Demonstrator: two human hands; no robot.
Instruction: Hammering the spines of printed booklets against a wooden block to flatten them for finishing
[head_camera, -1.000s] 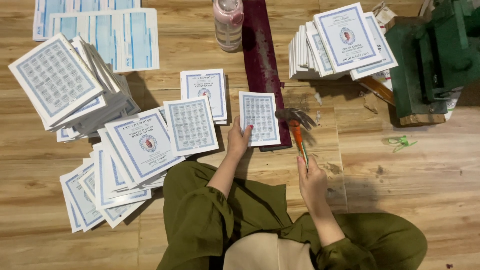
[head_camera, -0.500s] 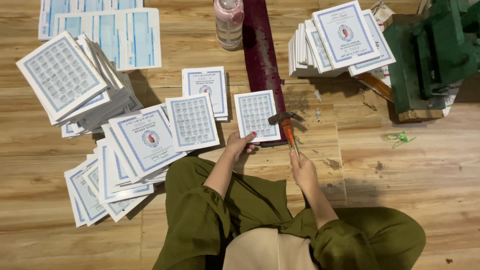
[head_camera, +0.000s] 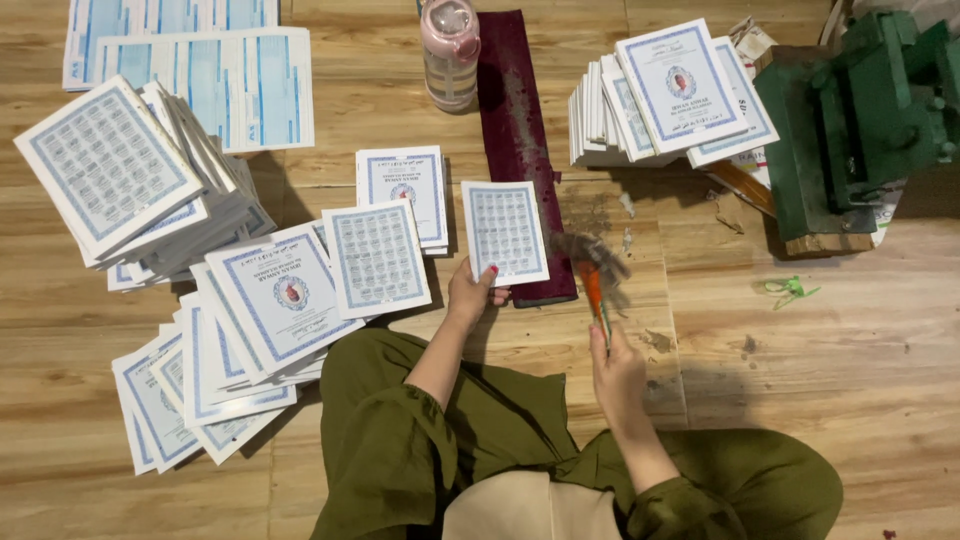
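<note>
Your left hand (head_camera: 474, 292) grasps one booklet (head_camera: 505, 232) at its lower edge; your right hand (head_camera: 617, 372) is clenched around one hammer (head_camera: 592, 272).

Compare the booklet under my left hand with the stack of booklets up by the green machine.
The booklet is single and lies flat on the maroon strip, held by the left hand; the stack is many booklets, fanned unevenly on the floor, untouched. Both have white covers with blue borders.

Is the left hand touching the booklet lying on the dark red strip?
Touching. The head view shows the left hand with its fingers laid over the bottom left corner of the booklet, pinning it down; no gap shows between them.
</note>
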